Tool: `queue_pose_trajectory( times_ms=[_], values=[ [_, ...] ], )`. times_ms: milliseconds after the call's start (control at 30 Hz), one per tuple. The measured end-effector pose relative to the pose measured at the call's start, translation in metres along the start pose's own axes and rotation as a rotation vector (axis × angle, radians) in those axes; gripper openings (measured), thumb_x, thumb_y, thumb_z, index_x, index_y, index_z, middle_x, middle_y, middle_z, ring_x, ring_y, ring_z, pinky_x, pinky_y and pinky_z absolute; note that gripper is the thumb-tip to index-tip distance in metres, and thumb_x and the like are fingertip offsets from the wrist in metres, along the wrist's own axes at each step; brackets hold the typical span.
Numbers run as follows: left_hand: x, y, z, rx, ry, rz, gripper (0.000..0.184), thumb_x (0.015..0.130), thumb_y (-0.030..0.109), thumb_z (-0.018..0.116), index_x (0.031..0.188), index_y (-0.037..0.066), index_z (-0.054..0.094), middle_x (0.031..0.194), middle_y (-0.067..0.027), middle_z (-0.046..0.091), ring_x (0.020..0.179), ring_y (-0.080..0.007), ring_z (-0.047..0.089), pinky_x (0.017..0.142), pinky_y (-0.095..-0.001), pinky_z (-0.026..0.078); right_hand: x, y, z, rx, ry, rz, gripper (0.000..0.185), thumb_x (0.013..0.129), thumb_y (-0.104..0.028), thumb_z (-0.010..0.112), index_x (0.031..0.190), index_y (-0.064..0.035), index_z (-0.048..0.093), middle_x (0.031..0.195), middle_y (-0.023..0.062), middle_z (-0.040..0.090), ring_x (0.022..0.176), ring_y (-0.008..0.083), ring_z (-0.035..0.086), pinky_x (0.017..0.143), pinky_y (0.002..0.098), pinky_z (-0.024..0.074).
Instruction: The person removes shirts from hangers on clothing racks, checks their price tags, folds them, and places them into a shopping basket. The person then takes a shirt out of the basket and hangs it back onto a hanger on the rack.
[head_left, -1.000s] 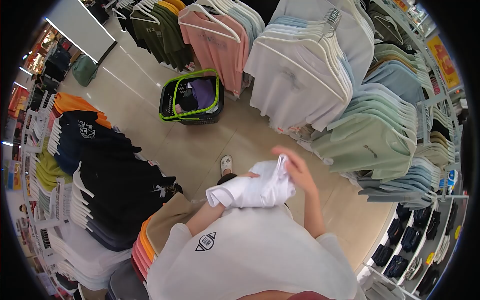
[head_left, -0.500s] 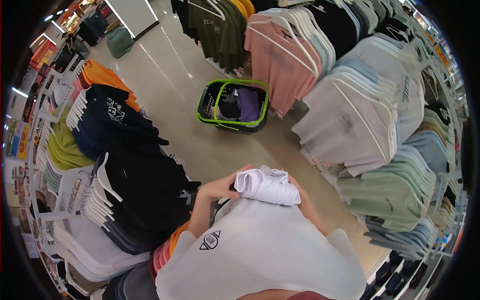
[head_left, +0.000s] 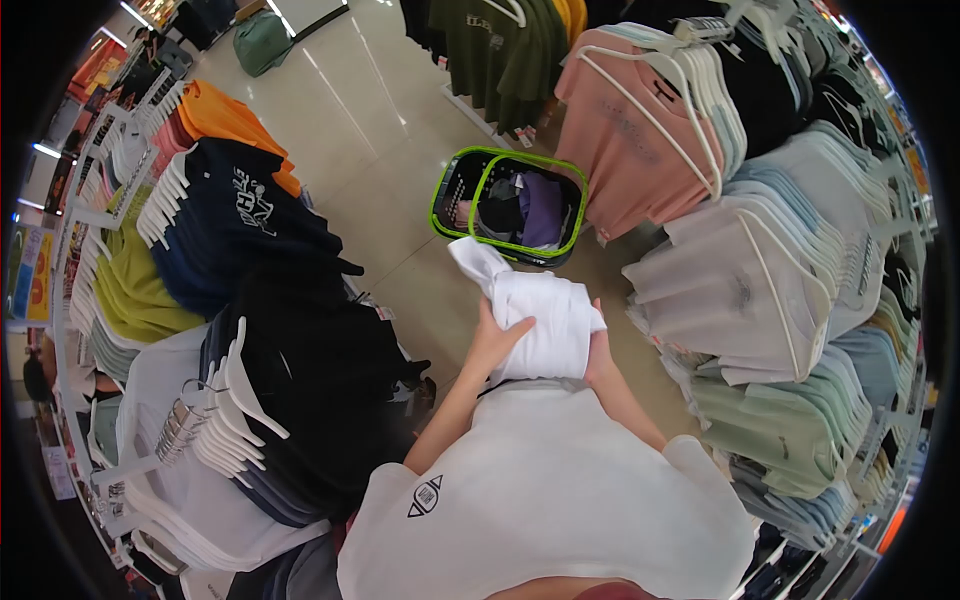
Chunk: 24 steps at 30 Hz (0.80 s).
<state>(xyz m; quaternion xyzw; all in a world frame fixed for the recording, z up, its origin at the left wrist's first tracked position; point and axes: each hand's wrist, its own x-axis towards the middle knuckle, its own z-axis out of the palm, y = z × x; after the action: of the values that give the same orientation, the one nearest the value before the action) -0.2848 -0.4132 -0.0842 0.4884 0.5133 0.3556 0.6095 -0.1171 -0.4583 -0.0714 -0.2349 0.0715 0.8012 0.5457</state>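
1. Plainly, the left hand [head_left: 497,338] holds the bundled white cloth [head_left: 548,322], its thumb across the near left side.
2. The right hand [head_left: 600,355] grips the cloth's right side, fingers partly hidden.
3. One loose end points far left, toward the green-rimmed basket [head_left: 436,200].
4. That basket holds dark and purple garments on the floor [head_left: 385,185], left of hanging pink shirts [head_left: 620,140].

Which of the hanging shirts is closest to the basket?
The pink shirt: its lower edge hangs right beside the basket, while the white shirts hang farther off.
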Motion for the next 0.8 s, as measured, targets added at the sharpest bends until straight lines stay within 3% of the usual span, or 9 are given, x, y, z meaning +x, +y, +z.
queue_pose_trajectory(
  times_ms=[100, 233, 300, 400, 500, 533, 633, 700, 800],
  values=[
    [0.0, -0.003, -0.024, 0.026, 0.056, 0.087, 0.093, 0.061, 0.022, 0.072, 0.126, -0.007, 0.01, 0.124, -0.0222, 0.028, 0.115, -0.0291, 0.031, 0.094, -0.0339, 0.028, 0.03, 0.007, -0.008, -0.37, 0.184, 0.112, 0.05, 0.079, -0.036, 0.048, 0.119, -0.0058, 0.039, 0.116, 0.0112, 0.046, 0.103, 0.0248, 0.047, 0.09, 0.0365, 0.036],
    [-0.011, 0.024, -0.048, 0.295, 0.247, 0.229, 0.097, 0.058, 0.022, 0.073, 0.128, -0.002, 0.01, 0.127, -0.0267, 0.02, 0.12, -0.0349, 0.022, 0.096, -0.042, 0.024, 0.079, 0.014, 0.013, -0.674, 0.135, 0.208, 0.048, 0.076, -0.016, 0.049, 0.119, -0.0022, 0.034, 0.109, 0.0126, 0.049, 0.099, 0.0233, 0.05, 0.085, 0.0338, 0.0411],
    [-0.009, 0.062, -0.06, 0.894, 0.146, 0.115, 0.093, 0.055, 0.02, 0.074, 0.13, 0.01, 0.019, 0.13, -0.0231, 0.018, 0.121, -0.0383, 0.016, 0.096, -0.0504, 0.019, 0.105, 0.018, 0.021, -0.672, 0.146, 0.247, 0.047, 0.075, -0.013, 0.048, 0.118, -0.0015, 0.034, 0.108, 0.0132, 0.05, 0.096, 0.0239, 0.052, 0.083, 0.0336, 0.043],
    [0.021, 0.051, -0.075, 1.085, -0.121, 0.22, 0.085, 0.054, 0.017, 0.072, 0.127, 0.02, 0.029, 0.13, -0.0146, 0.023, 0.119, -0.0365, 0.022, 0.095, -0.054, 0.018, 0.155, 0.014, 0.02, -0.561, 0.197, 0.372, 0.042, 0.074, -0.012, 0.048, 0.114, -0.0009, 0.037, 0.101, 0.0133, 0.052, 0.089, 0.0237, 0.055, 0.079, 0.0334, 0.0458],
    [0.072, 0.031, -0.084, 1.074, 0.048, 0.232, 0.079, 0.053, 0.013, 0.069, 0.123, 0.022, 0.035, 0.128, -0.0078, 0.031, 0.117, -0.0323, 0.028, 0.096, -0.052, 0.018, 0.209, 0.004, 0.041, -0.471, 0.231, 0.492, 0.037, 0.074, -0.013, 0.049, 0.108, -0.0012, 0.043, 0.094, 0.0124, 0.055, 0.082, 0.0225, 0.058, 0.076, 0.0331, 0.0472],
    [0.087, 0.037, -0.092, 1.112, 0.13, 0.286, 0.068, 0.054, 0.01, 0.067, 0.117, 0.018, 0.043, 0.117, -0.0093, 0.044, 0.109, -0.0272, 0.041, 0.093, -0.0456, 0.027, 0.222, 0.0, 0.053, -0.494, 0.244, 0.517, 0.034, 0.073, -0.013, 0.049, 0.106, -0.0014, 0.044, 0.092, 0.012, 0.056, 0.08, 0.0221, 0.058, 0.076, 0.0329, 0.0475],
    [0.135, 0.055, -0.13, 0.982, 0.188, 0.383, 0.058, 0.055, 0.006, 0.064, 0.11, 0.016, 0.049, 0.107, -0.0079, 0.052, 0.099, -0.0249, 0.049, 0.086, -0.0396, 0.036, 0.258, -0.022, 0.1, -0.661, 0.183, 0.442, 0.033, 0.076, -0.017, 0.045, 0.105, -0.0019, 0.046, 0.093, 0.0123, 0.057, 0.08, 0.0202, 0.059, 0.072, 0.0295, 0.0483],
    [0.164, 0.077, -0.155, 0.924, 0.259, 0.428, 0.052, 0.054, 0.004, 0.065, 0.104, 0.012, 0.053, 0.094, -0.0088, 0.058, 0.086, -0.0273, 0.055, 0.076, -0.0356, 0.043, 0.296, -0.053, 0.113, -0.553, -0.138, 0.538, 0.036, 0.079, -0.024, 0.043, 0.107, -0.0015, 0.045, 0.094, 0.0117, 0.057, 0.078, 0.0175, 0.058, 0.071, 0.0257, 0.0466],
    [0.2, 0.097, -0.19, 0.5, 0.487, 0.258, 0.042, 0.058, 0.008, 0.066, 0.098, 0.006, 0.054, 0.088, -0.0147, 0.059, 0.078, -0.0279, 0.058, 0.07, -0.0321, 0.045, 0.323, -0.085, 0.171, -0.819, -0.236, 0.244, 0.049, 0.082, -0.034, 0.042, 0.121, -0.0054, 0.033, 0.101, 0.0115, 0.054, 0.088, 0.0177, 0.053, 0.081, 0.0274, 0.0388]
  ],
)
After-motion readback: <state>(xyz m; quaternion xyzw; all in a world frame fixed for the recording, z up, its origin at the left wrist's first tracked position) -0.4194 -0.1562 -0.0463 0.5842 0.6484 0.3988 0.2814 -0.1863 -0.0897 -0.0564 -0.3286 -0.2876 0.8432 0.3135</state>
